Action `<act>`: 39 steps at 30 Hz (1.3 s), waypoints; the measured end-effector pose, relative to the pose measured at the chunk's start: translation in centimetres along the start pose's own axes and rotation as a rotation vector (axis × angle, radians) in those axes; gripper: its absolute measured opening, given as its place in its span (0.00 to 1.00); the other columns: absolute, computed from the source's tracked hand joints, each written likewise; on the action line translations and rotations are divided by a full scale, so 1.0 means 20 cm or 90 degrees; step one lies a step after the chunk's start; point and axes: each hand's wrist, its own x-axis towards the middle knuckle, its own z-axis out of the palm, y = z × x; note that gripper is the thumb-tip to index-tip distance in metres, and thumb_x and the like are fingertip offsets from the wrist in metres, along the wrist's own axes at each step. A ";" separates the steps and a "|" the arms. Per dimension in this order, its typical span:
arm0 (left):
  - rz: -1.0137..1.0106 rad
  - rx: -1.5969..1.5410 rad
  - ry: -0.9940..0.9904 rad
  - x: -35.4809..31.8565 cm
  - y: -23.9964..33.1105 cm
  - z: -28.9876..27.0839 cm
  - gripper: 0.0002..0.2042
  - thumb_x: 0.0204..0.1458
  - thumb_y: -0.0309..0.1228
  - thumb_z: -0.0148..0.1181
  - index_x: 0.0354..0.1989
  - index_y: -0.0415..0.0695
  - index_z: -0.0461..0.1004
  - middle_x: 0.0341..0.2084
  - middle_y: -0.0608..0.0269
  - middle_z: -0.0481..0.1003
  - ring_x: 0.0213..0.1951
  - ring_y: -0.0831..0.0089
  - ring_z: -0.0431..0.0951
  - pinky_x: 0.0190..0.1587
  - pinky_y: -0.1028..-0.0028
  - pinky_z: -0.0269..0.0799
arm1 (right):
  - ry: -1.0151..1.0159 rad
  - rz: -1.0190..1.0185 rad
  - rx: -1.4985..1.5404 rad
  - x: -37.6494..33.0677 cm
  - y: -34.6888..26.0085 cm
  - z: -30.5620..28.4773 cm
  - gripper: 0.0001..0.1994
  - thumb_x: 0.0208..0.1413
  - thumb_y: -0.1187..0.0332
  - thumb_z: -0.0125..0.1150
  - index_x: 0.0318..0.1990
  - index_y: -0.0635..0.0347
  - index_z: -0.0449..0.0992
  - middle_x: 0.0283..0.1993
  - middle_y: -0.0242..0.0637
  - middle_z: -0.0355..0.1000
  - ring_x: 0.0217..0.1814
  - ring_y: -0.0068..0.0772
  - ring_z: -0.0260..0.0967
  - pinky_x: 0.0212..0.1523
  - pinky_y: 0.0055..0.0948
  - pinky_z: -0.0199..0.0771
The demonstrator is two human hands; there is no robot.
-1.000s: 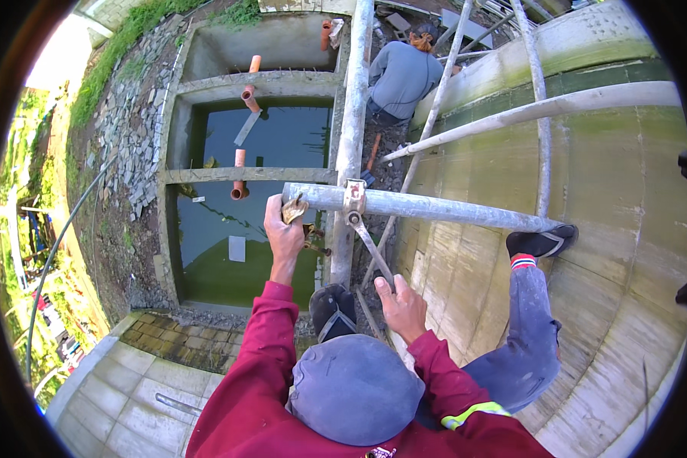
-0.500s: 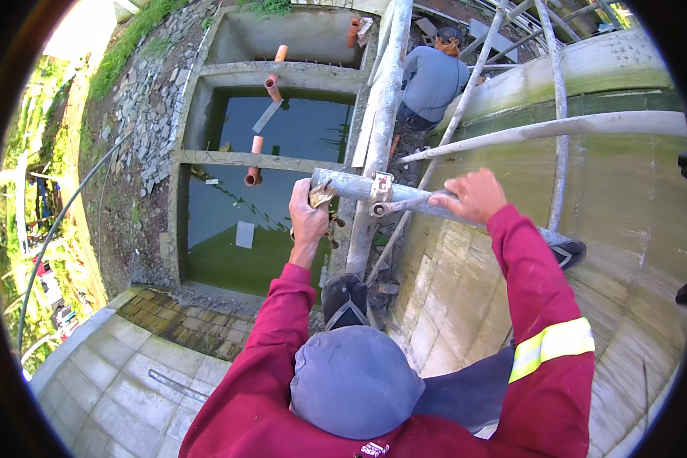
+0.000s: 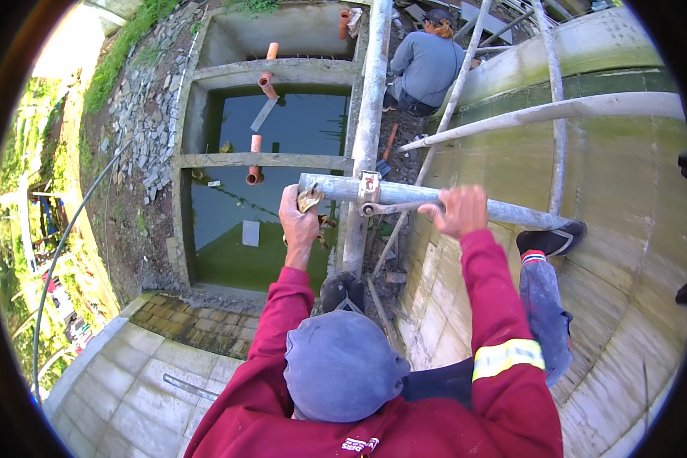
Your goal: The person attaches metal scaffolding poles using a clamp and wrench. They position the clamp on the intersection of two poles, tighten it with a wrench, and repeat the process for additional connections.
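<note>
A scaffold coupler [image 3: 369, 185] joins a grey crosswise pipe [image 3: 504, 211] to a long pipe [image 3: 372, 91] running away from me. My right hand [image 3: 463, 211] is closed round the handle of a wrench [image 3: 397, 207], whose head sits at the coupler's bolt. At the crosswise pipe's left end, my left hand [image 3: 299, 227] grips rusty, brass-coloured scaffold clamps [image 3: 311, 198]. Its fingers are partly hidden, and more clamps hang beside them. My feet straddle the work, with one shoe [image 3: 561, 238] by the pipe's right end.
Concrete tanks with green water [image 3: 229, 252] and orange pipes [image 3: 254, 174] lie left of the long pipe. A person in grey [image 3: 427, 69] crouches beyond the coupler. Slanted poles [image 3: 557, 114] cross on the right, above a tiled surface [image 3: 611, 175].
The wrench handle has swung toward me, from slanting upward to nearly level, with my right hand moving along. My left hand stays by the pipe's end. The view has shifted slightly.
</note>
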 end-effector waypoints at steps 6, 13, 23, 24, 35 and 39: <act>-0.039 -0.023 0.022 0.00 -0.05 -0.03 0.12 0.50 0.28 0.70 0.38 0.38 0.73 0.31 0.57 0.73 0.34 0.64 0.74 0.41 0.69 0.70 | -0.152 0.553 0.607 -0.60 -1.04 0.04 0.29 0.63 0.36 0.46 0.28 0.54 0.72 0.35 0.49 0.78 0.41 0.60 0.74 0.44 0.52 0.69; -0.019 -0.025 -0.023 0.05 0.00 -0.04 0.13 0.49 0.30 0.72 0.38 0.39 0.75 0.32 0.58 0.76 0.35 0.67 0.76 0.41 0.69 0.71 | 0.061 0.506 0.642 -0.55 -0.67 -0.01 0.36 0.66 0.34 0.38 0.24 0.57 0.75 0.22 0.50 0.70 0.29 0.58 0.69 0.33 0.50 0.64; 0.009 -0.026 -0.052 0.06 -0.03 -0.07 0.16 0.48 0.30 0.74 0.38 0.36 0.73 0.30 0.56 0.75 0.34 0.65 0.76 0.39 0.68 0.72 | -0.078 -0.035 0.119 -0.01 0.05 -0.13 0.39 0.59 0.27 0.41 0.20 0.55 0.77 0.18 0.46 0.71 0.24 0.51 0.72 0.27 0.49 0.65; 0.009 -0.029 -0.049 0.06 -0.03 -0.08 0.16 0.48 0.30 0.74 0.38 0.36 0.73 0.31 0.56 0.75 0.34 0.65 0.76 0.39 0.68 0.72 | -0.116 -0.066 0.106 0.06 0.08 -0.14 0.39 0.59 0.27 0.41 0.22 0.54 0.78 0.20 0.46 0.73 0.25 0.51 0.72 0.27 0.50 0.65; -0.014 0.002 -0.030 0.04 -0.02 -0.08 0.15 0.48 0.31 0.74 0.36 0.37 0.73 0.30 0.56 0.74 0.33 0.64 0.76 0.38 0.68 0.71 | -0.107 -0.114 0.002 0.20 0.07 -0.03 0.39 0.60 0.27 0.36 0.31 0.51 0.82 0.21 0.40 0.75 0.28 0.43 0.76 0.40 0.41 0.66; 0.003 -0.004 -0.011 0.04 -0.02 -0.03 0.15 0.47 0.27 0.73 0.36 0.37 0.71 0.29 0.56 0.73 0.32 0.63 0.75 0.37 0.67 0.70 | -0.020 -0.044 -0.006 0.12 0.03 -0.07 0.35 0.61 0.30 0.42 0.27 0.52 0.80 0.21 0.41 0.75 0.26 0.41 0.75 0.36 0.43 0.64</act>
